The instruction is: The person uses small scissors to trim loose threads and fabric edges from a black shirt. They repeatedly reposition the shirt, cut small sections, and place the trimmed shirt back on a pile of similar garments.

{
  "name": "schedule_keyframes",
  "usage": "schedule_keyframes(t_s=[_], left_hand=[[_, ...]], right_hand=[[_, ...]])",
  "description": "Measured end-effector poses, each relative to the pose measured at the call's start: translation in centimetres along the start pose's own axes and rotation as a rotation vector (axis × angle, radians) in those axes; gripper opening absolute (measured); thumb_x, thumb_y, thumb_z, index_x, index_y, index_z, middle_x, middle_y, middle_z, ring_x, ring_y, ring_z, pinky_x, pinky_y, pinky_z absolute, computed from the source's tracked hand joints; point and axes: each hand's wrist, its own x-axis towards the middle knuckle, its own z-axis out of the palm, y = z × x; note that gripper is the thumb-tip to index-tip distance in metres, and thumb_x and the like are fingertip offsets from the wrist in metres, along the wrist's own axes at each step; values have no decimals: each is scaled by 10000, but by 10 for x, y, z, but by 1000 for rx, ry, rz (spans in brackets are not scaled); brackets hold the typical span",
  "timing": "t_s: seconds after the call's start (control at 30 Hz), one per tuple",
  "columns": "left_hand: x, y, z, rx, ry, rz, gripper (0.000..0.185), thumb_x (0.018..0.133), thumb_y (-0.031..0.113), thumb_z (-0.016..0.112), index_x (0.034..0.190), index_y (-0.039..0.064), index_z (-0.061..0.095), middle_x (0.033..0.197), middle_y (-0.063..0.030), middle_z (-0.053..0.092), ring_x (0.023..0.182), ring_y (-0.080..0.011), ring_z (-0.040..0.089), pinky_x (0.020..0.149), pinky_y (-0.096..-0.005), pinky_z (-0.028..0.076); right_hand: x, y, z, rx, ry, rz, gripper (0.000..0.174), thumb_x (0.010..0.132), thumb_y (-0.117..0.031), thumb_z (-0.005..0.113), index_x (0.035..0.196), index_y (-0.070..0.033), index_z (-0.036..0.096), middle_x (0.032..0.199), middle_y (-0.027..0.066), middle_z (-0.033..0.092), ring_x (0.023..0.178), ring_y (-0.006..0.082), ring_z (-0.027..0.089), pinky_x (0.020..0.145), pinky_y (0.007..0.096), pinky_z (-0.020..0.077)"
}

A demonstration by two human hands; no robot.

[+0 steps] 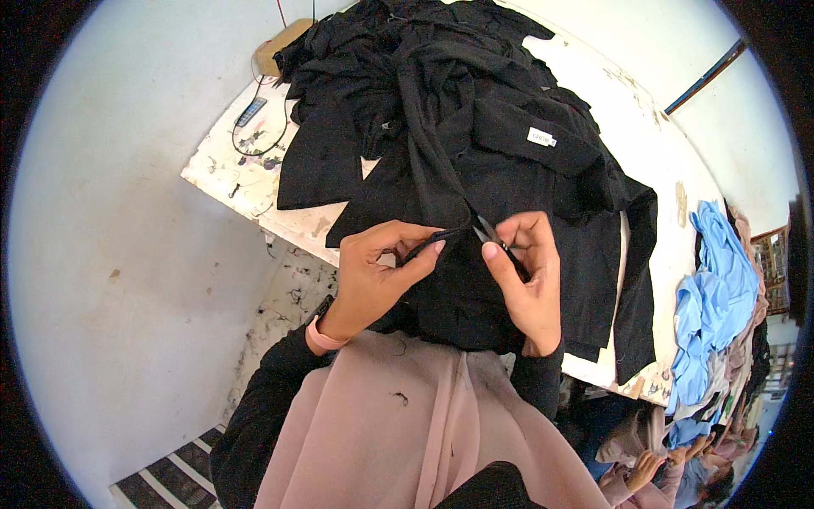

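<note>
My left hand (388, 267) pinches a narrow edge of black fabric (421, 247) between thumb and fingertips. In my right hand (534, 280) is a pair of dark thread snips (487, 230), the blades pointing up and left towards that edge. The blade tips meet a narrow black fold of cloth; whether they are closed on a thread is too small to tell. Beneath both hands spreads a black garment (458, 280), partly hidden by them. A white label (540, 137) with writing shows on its folded part, to the upper right.
More black garments (356, 63) are heaped at the table's (216, 153) far side. A remote control (252, 112) lies inside a cord loop (261, 154) near a wooden block (286, 46). Blue cloth (725, 286) hangs at right, with another person's hand (644, 469) below. A wall (114, 223) rises at left.
</note>
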Motion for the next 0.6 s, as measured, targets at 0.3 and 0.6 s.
schedule_keyframes(t_s=[0.3, 0.6], left_hand=[[-2, 7, 0, 24, 11, 60, 154, 781, 15, 789, 932, 8, 765, 730, -15, 669, 637, -50, 568, 572, -206, 441], [-6, -1, 1, -2, 32, 17, 127, 812, 40, 790, 924, 4, 741, 734, -6, 670, 644, -36, 560, 576, -199, 442]], right_hand=[[-10, 7, 13, -115, 10, -97, 170, 926, -95, 694, 990, 0, 569, 826, 64, 660, 761, 88, 603, 711, 239, 490], [-7, 10, 20, -134, 45, -136, 154, 924, -78, 690, 986, 8, 579, 845, 95, 680, 786, 93, 638, 703, 244, 497]])
